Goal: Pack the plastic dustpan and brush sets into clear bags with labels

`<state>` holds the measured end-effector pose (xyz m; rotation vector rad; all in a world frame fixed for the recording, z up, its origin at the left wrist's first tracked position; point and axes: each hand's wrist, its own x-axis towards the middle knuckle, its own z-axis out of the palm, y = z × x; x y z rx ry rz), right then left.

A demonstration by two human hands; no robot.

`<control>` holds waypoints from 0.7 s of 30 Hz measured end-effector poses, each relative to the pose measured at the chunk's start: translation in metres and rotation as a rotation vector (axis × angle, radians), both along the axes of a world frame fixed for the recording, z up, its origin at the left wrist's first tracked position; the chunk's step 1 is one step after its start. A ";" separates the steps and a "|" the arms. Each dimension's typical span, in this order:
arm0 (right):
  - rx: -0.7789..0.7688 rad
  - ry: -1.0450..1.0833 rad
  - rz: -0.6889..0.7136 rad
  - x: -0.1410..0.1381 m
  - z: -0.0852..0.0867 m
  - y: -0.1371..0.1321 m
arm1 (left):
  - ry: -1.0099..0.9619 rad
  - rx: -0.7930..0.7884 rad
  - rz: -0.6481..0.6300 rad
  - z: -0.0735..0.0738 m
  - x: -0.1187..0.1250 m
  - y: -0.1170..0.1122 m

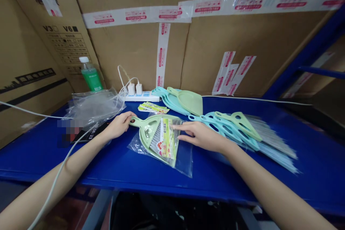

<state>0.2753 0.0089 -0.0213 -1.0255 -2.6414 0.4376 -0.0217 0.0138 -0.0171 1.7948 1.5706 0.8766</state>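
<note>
A green dustpan (145, 129) lies on the blue table with a grey-bristled brush (155, 138) nested in it. Clear plastic bag film (185, 163) surrounds the pan and spreads past its edge. On top of the brush sits a yellow-green and white label card (167, 140). My left hand (120, 125) pinches the end of the dustpan's handle. My right hand (198, 133) has its index finger stretched out over the card's upper right, with the other fingers partly curled and the palm free.
Behind stand stacked blue and green dustpans (185, 100); rightward lie several brushes (237, 125). Loose label cards (152, 107) lie near a power strip (145, 96). Clear bags (94, 104) and a bottle (91, 77) are at left. A white cable (66, 160) crosses my left forearm.
</note>
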 end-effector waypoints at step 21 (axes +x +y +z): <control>0.192 -0.023 -0.089 -0.009 0.003 -0.008 | 0.213 0.131 -0.032 0.002 0.000 -0.003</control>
